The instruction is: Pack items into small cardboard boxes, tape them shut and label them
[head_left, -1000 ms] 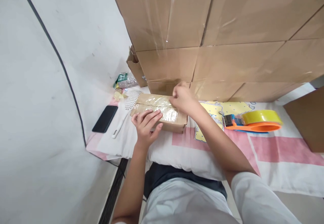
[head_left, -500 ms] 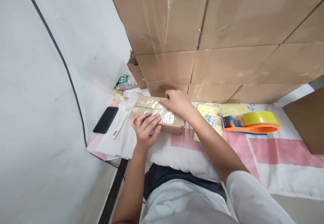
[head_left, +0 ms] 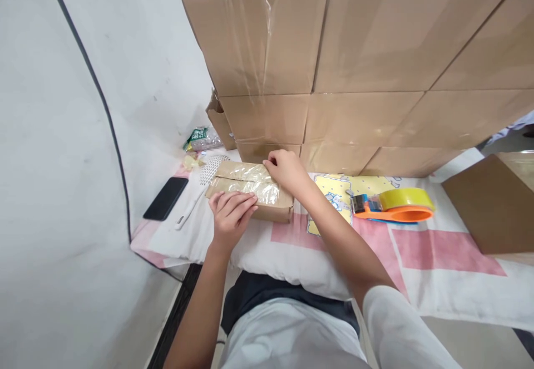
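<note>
A small cardboard box (head_left: pixel 273 213) lies on the cloth-covered surface, its top partly covered by shiny clear tape (head_left: pixel 267 192). My left hand (head_left: pixel 231 216) rests on the near left part of the box, fingers stretched over its top edge and holding nothing. At the far side of the top, my right hand (head_left: pixel 287 173) has its fingers curled together in a pinch against the box. What lies between those fingertips is hidden. An orange tape dispenser (head_left: pixel 394 213) with a yellow roll sits to the right of my forearm.
A wall of stacked, taped cardboard boxes (head_left: pixel 367 52) rises right behind. On the left are a black phone (head_left: pixel 166 198), a white perforated flyswatter (head_left: pixel 212 170) and a plastic packet (head_left: pixel 204 138). Another carton (head_left: pixel 492 202) stands at the right.
My right fingers have drawn in from lying on the tape to a tighter pinch. The left fingers lie closer together on the box. The view has shifted slightly.
</note>
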A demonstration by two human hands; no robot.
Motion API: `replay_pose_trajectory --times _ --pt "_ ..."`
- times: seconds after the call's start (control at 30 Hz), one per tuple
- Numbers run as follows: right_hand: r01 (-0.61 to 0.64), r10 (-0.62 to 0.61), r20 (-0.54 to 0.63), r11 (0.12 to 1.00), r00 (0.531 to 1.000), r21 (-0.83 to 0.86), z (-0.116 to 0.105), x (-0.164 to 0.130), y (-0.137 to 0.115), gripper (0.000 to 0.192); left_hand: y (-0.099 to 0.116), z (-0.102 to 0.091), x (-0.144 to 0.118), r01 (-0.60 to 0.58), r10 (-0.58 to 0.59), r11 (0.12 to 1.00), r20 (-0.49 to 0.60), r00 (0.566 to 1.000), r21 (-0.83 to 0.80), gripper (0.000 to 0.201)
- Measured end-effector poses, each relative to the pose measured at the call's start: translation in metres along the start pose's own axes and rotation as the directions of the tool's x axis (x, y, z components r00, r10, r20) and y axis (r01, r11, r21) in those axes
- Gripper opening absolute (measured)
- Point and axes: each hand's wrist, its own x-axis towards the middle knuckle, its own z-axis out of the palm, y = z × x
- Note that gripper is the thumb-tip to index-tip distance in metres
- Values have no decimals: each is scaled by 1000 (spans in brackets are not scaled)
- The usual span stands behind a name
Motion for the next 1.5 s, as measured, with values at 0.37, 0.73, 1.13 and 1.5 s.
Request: replay_pose_trajectory --times 0.37,0.73,1.13,1.5 --pt "-141 176 -340 982 924 124 -91 -108 117 20 5 -10 -33 14 17 991 -227 974 134 21" --pt "-104 124 47 947 991 -303 -54 -140 135 23 98 66 -13 -245 392 836 220 893 -491 10" --pt "63 51 256 906 965 -418 -44 -127 159 19 101 70 -23 -161 388 839 366 846 -520 15" --pt "124 -19 226 880 974 -458 -34 -140 163 26 107 75 -31 42 264 813 432 862 -580 16"
